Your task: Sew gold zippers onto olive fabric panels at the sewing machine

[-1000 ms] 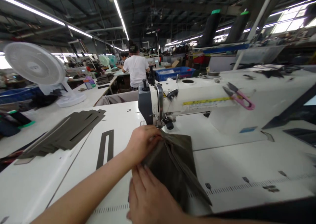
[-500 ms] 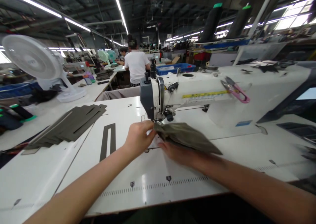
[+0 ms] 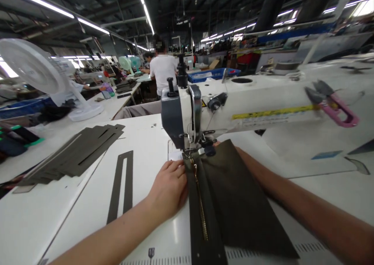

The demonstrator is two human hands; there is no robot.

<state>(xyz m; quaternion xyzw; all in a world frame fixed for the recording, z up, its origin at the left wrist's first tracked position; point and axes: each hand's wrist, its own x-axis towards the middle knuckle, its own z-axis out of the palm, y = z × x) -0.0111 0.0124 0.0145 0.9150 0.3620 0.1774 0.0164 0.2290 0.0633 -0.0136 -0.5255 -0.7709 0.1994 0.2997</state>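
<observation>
A dark olive fabric piece (image 3: 233, 202) with a brass zipper (image 3: 200, 202) lies flat on the white sewing table, its top end under the presser foot of the sewing machine (image 3: 187, 121). My left hand (image 3: 171, 187) rests on the table with fingers pressed against the fabric's left edge beside the zipper. My right forearm reaches in from the right behind the fabric; my right hand (image 3: 217, 143) is almost wholly hidden by the fabric and the machine head, so its fingers do not show.
A stack of slotted dark fabric pieces (image 3: 78, 152) lies left on the table, one single slotted strip (image 3: 120, 187) nearer. Pink thread snips (image 3: 336, 103) rest on the machine arm. A white fan (image 3: 32, 68) stands far left. A person in a white shirt (image 3: 162, 76) works beyond.
The fabric, bunched and held up in both hands before, now lies spread flat with its zipper lined under the presser foot. My right hand has moved behind the fabric; the view came closer.
</observation>
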